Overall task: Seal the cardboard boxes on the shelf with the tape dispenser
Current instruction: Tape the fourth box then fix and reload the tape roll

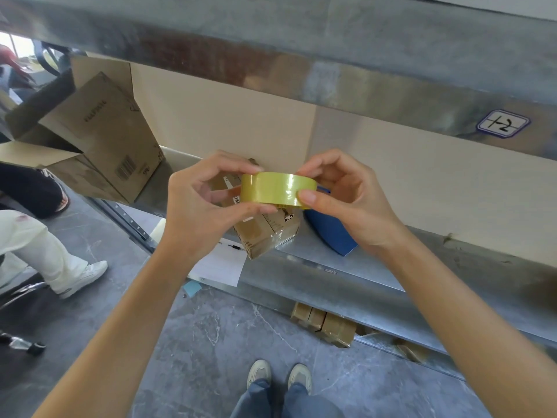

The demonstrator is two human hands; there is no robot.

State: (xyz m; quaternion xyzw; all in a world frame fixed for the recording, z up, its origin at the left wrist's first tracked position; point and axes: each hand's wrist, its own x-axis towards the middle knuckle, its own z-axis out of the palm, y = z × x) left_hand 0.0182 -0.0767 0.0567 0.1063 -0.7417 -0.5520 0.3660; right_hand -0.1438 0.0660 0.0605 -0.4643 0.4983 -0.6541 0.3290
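At frame centre, the left hand (199, 203) and right hand (346, 194) pinch a yellowish clear tape roll (277, 188) between thumbs and fingertips, above a small taped cardboard box (265, 233) on the grey metal shelf (346, 276).

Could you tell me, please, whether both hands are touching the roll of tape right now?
Touching. The head view shows the left hand pinching the tape roll at its left side, while the right hand presses its thumb on the roll's right face, fingers curled over the top.
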